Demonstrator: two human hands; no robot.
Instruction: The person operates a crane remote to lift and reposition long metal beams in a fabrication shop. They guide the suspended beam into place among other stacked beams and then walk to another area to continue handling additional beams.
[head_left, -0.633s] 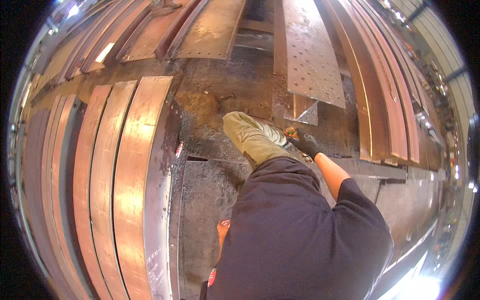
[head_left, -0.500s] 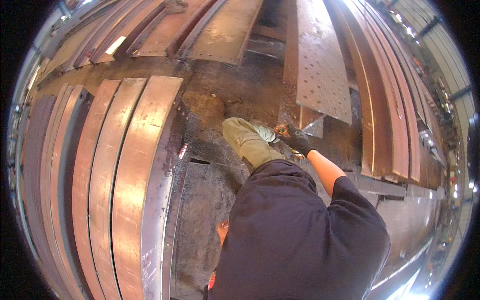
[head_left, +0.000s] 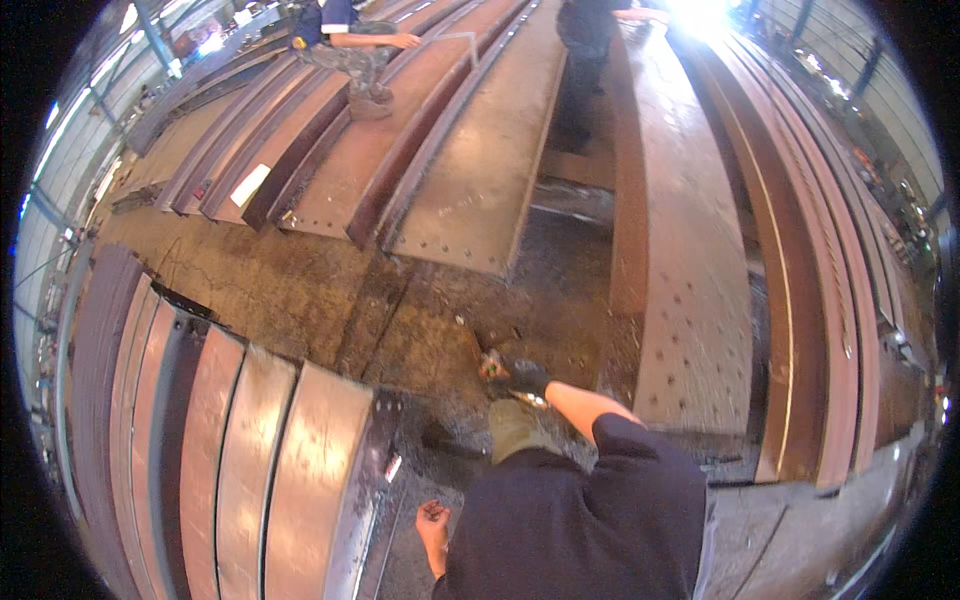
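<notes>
My left hand (head_left: pixel 433 520) hangs low beside my body, bare, with its fingers curled in and nothing visible in them. It is nearest to the end of the long steel beams (head_left: pixel 320 430) on the left. In front of me, my right hand (head_left: pixel 515 376) has a dark covering over its back and wrist. Its fingers are closed around a small thing with a green spot (head_left: pixel 490 368), too small and blurred to name. A shiny yellowish piece (head_left: pixel 533 399) shows beside that hand; what it is I cannot make out. My olive trouser leg (head_left: pixel 515 430) is below it.
A wide steel beam with holes (head_left: pixel 690 350) lies ahead right, with more beams (head_left: pixel 820 350) beyond. Further beams (head_left: pixel 460 200) lie ahead across the stained floor (head_left: pixel 300 285). One person (head_left: pixel 350 50) is on the far beams; another in dark clothes (head_left: pixel 583 60) stands between beams.
The view has tipped up and shifted, bringing two people into sight at the far side. My left hand shows more fully, and my right hand appears lower and further left, its fingers still closed.
</notes>
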